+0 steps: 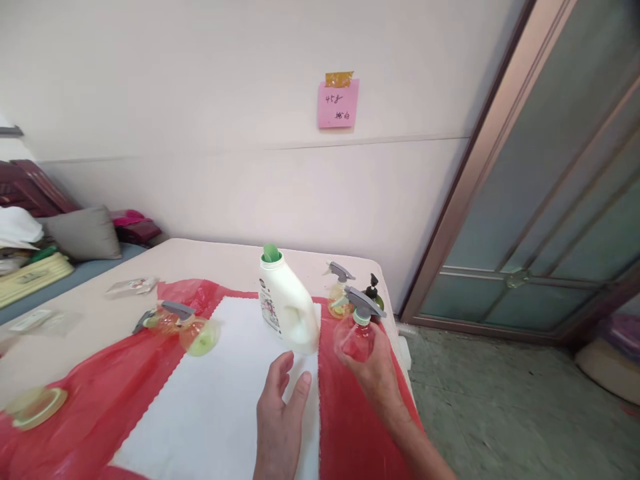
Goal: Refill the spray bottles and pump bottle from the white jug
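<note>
My right hand (376, 373) is closed around a small clear spray bottle (358, 333) with a grey trigger head, held upright over the red plastic sheet (95, 400). My left hand (280, 413) hovers over the white cloth (215, 400) with fingers stretched out, holding nothing. Just beyond its fingertips stands a white detergent bottle (286, 303) with a green cap. A second spray bottle (340, 293) and a dark pump bottle (374, 293) stand behind the one I hold. Another spray bottle (180, 323) lies on its side at the left.
The table (210, 257) ends close on the right, above a grey floor (500, 400). A yellowish round lid (35, 405) lies at the near left. Small packets (131, 287) sit farther back. A pink note (338, 103) hangs on the wall; a glass door (560, 200) is at right.
</note>
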`<act>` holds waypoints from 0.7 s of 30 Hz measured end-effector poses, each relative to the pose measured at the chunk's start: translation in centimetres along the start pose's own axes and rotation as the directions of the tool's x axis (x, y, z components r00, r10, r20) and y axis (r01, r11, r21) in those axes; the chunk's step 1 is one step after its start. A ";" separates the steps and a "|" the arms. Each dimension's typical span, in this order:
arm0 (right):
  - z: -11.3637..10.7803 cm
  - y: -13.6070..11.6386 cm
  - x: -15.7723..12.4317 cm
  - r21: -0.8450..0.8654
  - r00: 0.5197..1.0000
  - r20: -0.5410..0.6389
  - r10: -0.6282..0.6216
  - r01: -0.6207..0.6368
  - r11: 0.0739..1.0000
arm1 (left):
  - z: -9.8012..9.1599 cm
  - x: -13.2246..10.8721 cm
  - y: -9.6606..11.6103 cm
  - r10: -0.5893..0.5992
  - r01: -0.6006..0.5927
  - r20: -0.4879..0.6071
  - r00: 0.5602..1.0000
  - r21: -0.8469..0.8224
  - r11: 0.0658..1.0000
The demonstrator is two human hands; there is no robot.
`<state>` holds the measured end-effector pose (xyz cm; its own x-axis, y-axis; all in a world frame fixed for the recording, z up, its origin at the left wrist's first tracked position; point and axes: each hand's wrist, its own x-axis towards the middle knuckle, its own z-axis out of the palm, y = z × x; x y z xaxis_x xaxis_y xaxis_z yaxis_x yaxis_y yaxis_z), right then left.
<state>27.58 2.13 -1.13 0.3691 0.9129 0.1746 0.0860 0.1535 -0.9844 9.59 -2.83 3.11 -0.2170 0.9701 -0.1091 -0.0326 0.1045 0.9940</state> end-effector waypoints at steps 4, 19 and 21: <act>1.0 2.4 2.5 -0.189 0.994 -0.088 -0.069 0.051 0.981 | -0.2 0.6 0.0 0.027 -0.027 -0.001 1.000 -0.029 0.999; 2.7 6.1 5.0 -0.340 0.998 -0.058 -0.038 0.016 0.940 | -0.1 0.9 -0.1 0.056 -0.053 0.082 0.995 -0.031 0.998; 2.1 5.0 3.9 -0.335 0.997 -0.081 -0.014 -0.013 0.942 | -0.1 1.0 -0.3 0.059 -0.056 0.086 0.995 -0.029 0.998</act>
<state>27.51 7.27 -5.45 0.4411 0.8771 0.1899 0.3856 0.0058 -0.9226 9.28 -1.88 2.71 -0.1334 0.9898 -0.0493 -0.0489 0.0431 0.9979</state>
